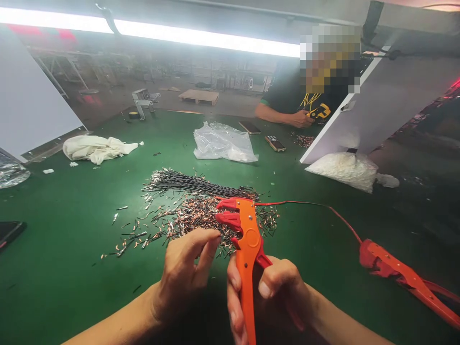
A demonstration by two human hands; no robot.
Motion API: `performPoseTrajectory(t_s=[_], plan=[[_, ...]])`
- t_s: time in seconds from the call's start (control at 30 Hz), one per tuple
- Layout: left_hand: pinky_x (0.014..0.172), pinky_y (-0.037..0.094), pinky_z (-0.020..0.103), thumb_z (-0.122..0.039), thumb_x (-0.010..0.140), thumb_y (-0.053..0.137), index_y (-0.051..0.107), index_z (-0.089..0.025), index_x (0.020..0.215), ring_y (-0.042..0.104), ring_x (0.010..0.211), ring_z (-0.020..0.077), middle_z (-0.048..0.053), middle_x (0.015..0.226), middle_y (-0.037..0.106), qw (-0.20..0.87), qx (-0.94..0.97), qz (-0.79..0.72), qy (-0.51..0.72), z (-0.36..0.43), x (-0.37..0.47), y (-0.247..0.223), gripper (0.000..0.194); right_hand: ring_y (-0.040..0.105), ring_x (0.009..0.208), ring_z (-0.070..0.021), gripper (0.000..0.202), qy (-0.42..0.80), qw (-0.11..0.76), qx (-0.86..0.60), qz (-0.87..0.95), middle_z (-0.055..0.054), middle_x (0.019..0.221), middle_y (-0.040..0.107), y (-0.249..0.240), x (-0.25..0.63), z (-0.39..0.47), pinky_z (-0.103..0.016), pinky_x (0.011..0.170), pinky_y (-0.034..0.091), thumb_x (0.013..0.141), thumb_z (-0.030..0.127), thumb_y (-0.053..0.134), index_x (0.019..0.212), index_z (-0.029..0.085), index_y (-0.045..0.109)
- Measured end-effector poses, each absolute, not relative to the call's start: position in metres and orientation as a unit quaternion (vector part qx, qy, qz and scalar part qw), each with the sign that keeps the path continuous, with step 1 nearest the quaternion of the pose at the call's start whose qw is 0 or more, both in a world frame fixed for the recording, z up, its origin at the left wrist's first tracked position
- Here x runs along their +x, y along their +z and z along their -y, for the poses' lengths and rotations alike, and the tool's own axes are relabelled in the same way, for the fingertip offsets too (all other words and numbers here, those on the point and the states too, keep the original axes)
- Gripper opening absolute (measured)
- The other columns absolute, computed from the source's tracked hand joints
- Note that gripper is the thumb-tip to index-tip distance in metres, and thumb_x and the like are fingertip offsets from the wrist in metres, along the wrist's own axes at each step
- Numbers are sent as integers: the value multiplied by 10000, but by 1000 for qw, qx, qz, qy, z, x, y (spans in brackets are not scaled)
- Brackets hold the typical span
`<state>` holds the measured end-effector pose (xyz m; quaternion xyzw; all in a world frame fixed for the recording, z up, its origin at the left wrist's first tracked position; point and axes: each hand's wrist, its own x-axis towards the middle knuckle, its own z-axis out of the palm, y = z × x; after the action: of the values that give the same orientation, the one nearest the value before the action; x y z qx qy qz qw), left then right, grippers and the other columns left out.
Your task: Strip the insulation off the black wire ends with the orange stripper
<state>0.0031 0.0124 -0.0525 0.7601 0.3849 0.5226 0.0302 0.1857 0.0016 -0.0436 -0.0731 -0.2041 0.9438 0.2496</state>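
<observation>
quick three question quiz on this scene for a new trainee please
1. Which hand grips the upright orange tool?
2. True or false: the bundle of black wires lies nearer the camera than the main heap of loose scraps.
3. Fill in the blank: beyond the black wires, a plastic ____ lies on the green table.

Key:
1. The right hand.
2. False; the bundle lies farther off.
3. Bag.

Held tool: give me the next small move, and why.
Perhaps bring the left hand up to the tool's jaws: they stand apart, the right hand holds the handle, and the left hand is close by. Whether it grips anything is unclear.
</observation>
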Motion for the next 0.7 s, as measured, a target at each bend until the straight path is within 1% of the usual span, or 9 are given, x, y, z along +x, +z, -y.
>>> performPoseTrajectory(t_s=[0.1,0.23,0.33,0.43,0.53,0.63,0.7], plan=[[633,493,144,-66,891,548,565,-147,970,618,627,56,-6,770,666,43,771,-370,517,-12,5,-52,114,654,622,-236,332,943,249,-77,206,-110,735,685,-44,182,1,-392,621,501,572,250,500,860,110,587],[608,489,165,-57,888,537,555,-159,969,628,624,76,-2,756,667,68,780,-354,511,-11,8,-54,132,576,509,-174,269,940,263,-73,203,-89,682,681,-45,180,3,-360,602,484,619,266,521,839,124,582],[570,473,188,-48,869,555,548,-177,980,615,586,91,-14,716,652,88,784,-352,503,-10,9,-58,171,612,542,-181,264,941,265,-75,197,-91,682,692,-46,181,6,-334,599,487,669,276,514,849,108,609],[541,455,198,-46,864,550,539,-188,954,609,566,98,-12,709,650,112,791,-347,491,-9,9,-62,169,647,571,-186,268,944,269,-58,184,-56,628,653,-48,181,7,-308,579,494,725,304,512,866,102,618],[518,438,197,-54,879,524,527,-192,906,605,544,99,-15,681,641,110,798,-347,480,-9,10,-63,141,603,484,-142,282,939,286,-32,186,-16,574,610,-53,179,7,-261,522,470,791,382,528,837,115,606],[536,451,195,-61,889,509,527,-189,927,621,562,105,-14,683,641,103,803,-344,475,-9,11,-62,135,547,411,-118,345,935,298,-32,192,19,515,563,-59,178,7,-236,465,443,843,474,520,802,137,583],[545,457,195,-65,893,503,530,-188,950,625,572,107,-10,695,644,106,804,-345,472,-9,10,-62,139,533,390,-113,374,930,307,-41,196,24,489,550,-61,178,9,-229,448,442,859,504,507,781,144,575]])
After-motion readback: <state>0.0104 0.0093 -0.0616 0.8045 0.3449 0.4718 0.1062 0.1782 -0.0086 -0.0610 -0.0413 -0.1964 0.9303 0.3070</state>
